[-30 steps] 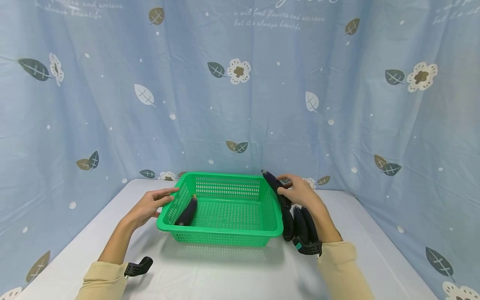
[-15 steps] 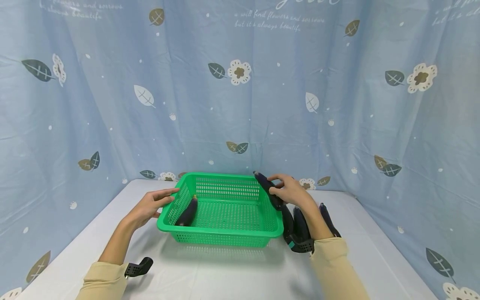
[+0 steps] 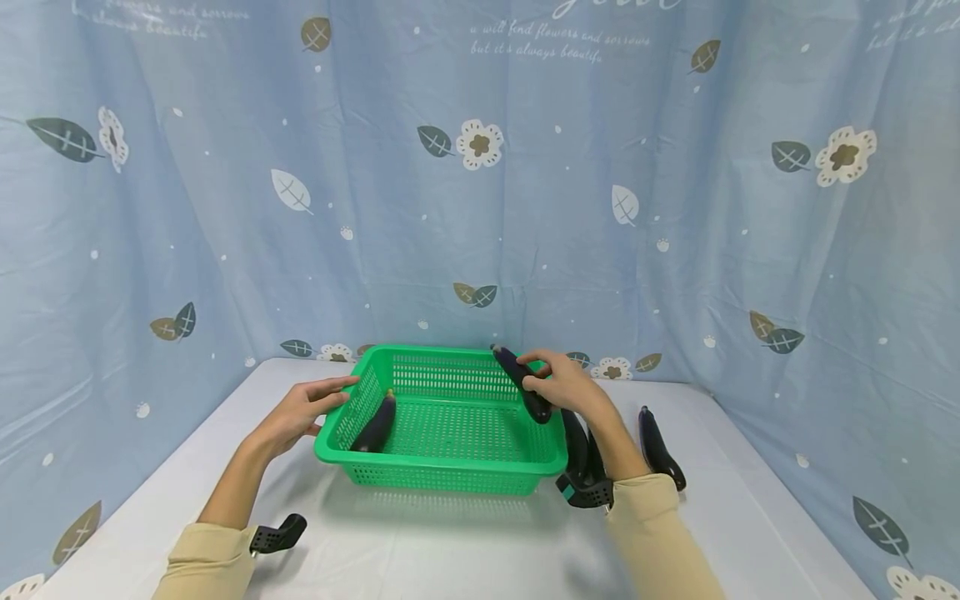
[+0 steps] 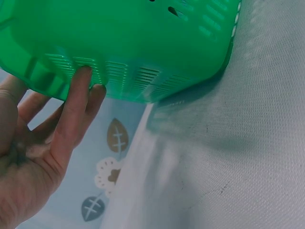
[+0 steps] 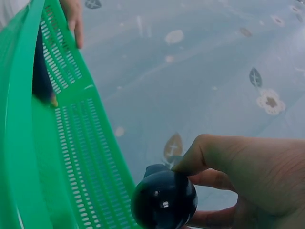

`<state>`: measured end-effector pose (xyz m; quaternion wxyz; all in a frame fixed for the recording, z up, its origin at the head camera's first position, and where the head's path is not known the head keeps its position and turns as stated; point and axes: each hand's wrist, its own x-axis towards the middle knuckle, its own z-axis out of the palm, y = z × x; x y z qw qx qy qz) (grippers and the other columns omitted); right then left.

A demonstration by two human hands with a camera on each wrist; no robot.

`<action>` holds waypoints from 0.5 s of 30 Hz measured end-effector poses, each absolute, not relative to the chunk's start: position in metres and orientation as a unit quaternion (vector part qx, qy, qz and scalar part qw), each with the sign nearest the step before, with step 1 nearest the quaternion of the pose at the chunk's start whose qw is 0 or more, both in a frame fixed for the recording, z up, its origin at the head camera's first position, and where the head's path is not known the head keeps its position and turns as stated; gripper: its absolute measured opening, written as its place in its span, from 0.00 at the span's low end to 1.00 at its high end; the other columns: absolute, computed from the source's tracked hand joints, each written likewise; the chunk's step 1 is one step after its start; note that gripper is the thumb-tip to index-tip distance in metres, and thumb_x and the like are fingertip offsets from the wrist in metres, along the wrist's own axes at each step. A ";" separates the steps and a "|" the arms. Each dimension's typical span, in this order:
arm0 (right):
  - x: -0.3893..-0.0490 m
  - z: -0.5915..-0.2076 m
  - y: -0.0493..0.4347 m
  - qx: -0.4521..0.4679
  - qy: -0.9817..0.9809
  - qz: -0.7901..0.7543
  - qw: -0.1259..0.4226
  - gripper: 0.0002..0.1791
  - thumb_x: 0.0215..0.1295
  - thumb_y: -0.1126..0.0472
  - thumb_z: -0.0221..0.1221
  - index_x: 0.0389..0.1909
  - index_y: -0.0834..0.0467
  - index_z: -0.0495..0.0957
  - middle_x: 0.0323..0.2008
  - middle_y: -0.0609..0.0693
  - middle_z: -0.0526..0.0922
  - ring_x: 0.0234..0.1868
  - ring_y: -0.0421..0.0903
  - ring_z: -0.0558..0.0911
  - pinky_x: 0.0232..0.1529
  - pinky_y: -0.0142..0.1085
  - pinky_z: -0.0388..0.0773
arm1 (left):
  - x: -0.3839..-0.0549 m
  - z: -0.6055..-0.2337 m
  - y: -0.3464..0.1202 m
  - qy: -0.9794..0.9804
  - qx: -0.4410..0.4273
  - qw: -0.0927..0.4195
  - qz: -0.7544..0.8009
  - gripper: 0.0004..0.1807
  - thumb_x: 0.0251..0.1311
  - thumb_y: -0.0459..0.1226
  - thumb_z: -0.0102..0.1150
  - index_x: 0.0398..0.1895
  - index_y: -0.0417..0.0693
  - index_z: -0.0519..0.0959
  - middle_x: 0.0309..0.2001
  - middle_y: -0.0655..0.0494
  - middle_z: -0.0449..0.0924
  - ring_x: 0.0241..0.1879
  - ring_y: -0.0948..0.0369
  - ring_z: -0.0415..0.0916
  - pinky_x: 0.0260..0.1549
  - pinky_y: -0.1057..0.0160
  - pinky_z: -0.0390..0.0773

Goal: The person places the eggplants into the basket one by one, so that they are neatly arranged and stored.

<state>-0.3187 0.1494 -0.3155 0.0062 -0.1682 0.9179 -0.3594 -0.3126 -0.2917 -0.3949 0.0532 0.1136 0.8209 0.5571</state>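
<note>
My right hand grips a dark purple eggplant over the right end of a green plastic basket. In the right wrist view, the eggplant's round glossy end points toward the camera, with the thumb and fingers about its side. My left hand holds the basket's left rim. Seen from the left wrist, some fingers reach under the rim to the slotted outer wall, while others pass behind the rim. Another eggplant lies inside the basket at its left end.
Right of the basket, more eggplants lie on the white-covered table, partly hidden by the right forearm. A separate eggplant lies farther right. A blue patterned curtain hangs behind the table.
My right hand has carried its eggplant leftward, from beside the basket's right rim to over its inside. The forearm now uncovers the far-right eggplant. The left hand and basket stay put.
</note>
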 end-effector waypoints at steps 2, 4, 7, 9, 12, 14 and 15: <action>-0.319 -0.317 0.147 -0.169 0.917 -0.361 0.007 0.22 0.70 0.57 0.56 0.64 0.51 0.73 0.56 0.64 0.79 0.32 0.47 0.82 0.29 0.42 0.82 | -0.313 -0.395 -0.292 0.821 0.114 0.052 0.557 0.34 0.69 0.53 0.54 0.74 0.51 0.63 0.76 0.40 0.53 0.73 0.35 0.52 0.49 0.42 0.81; -0.318 -0.318 0.143 -0.169 0.916 -0.364 0.009 0.22 0.70 0.57 0.56 0.64 0.51 0.73 0.56 0.64 0.79 0.33 0.47 0.83 0.29 0.42 0.82 | -0.312 -0.396 -0.292 0.821 0.115 0.051 0.557 0.34 0.69 0.52 0.54 0.74 0.50 0.63 0.76 0.40 0.53 0.73 0.35 0.53 0.48 0.42 0.81; -0.317 -0.319 0.139 -0.171 0.911 -0.374 0.013 0.22 0.70 0.57 0.56 0.64 0.50 0.74 0.57 0.64 0.79 0.32 0.46 0.83 0.28 0.43 0.81 | -0.312 -0.397 -0.292 0.820 0.116 0.049 0.558 0.34 0.69 0.52 0.54 0.74 0.50 0.63 0.76 0.40 0.54 0.73 0.35 0.54 0.48 0.43 0.82; -0.316 -0.320 0.135 -0.175 0.908 -0.381 0.015 0.22 0.70 0.57 0.56 0.64 0.50 0.74 0.57 0.65 0.78 0.29 0.46 0.82 0.28 0.45 0.82 | -0.312 -0.397 -0.291 0.819 0.116 0.048 0.559 0.34 0.69 0.52 0.54 0.74 0.50 0.63 0.76 0.40 0.54 0.72 0.35 0.54 0.47 0.44 0.82; -0.315 -0.322 0.129 -0.179 0.905 -0.385 0.015 0.22 0.69 0.57 0.57 0.63 0.50 0.74 0.57 0.65 0.78 0.27 0.46 0.82 0.28 0.46 0.82 | -0.312 -0.398 -0.291 0.818 0.116 0.047 0.561 0.34 0.69 0.52 0.54 0.74 0.51 0.63 0.76 0.40 0.54 0.72 0.35 0.56 0.47 0.45 0.83; -0.315 -0.325 0.126 -0.180 0.905 -0.385 0.014 0.22 0.69 0.57 0.57 0.63 0.49 0.75 0.57 0.64 0.79 0.25 0.45 0.81 0.26 0.45 0.81 | -0.312 -0.399 -0.291 0.819 0.117 0.046 0.559 0.34 0.69 0.52 0.54 0.74 0.51 0.63 0.76 0.40 0.54 0.72 0.35 0.56 0.47 0.45 0.83; -0.315 -0.326 0.125 -0.178 0.905 -0.385 0.015 0.22 0.69 0.57 0.57 0.63 0.49 0.75 0.56 0.63 0.79 0.24 0.45 0.80 0.26 0.43 0.81 | -0.312 -0.400 -0.291 0.820 0.117 0.046 0.558 0.34 0.69 0.52 0.54 0.74 0.51 0.63 0.76 0.40 0.54 0.72 0.35 0.55 0.48 0.44 0.82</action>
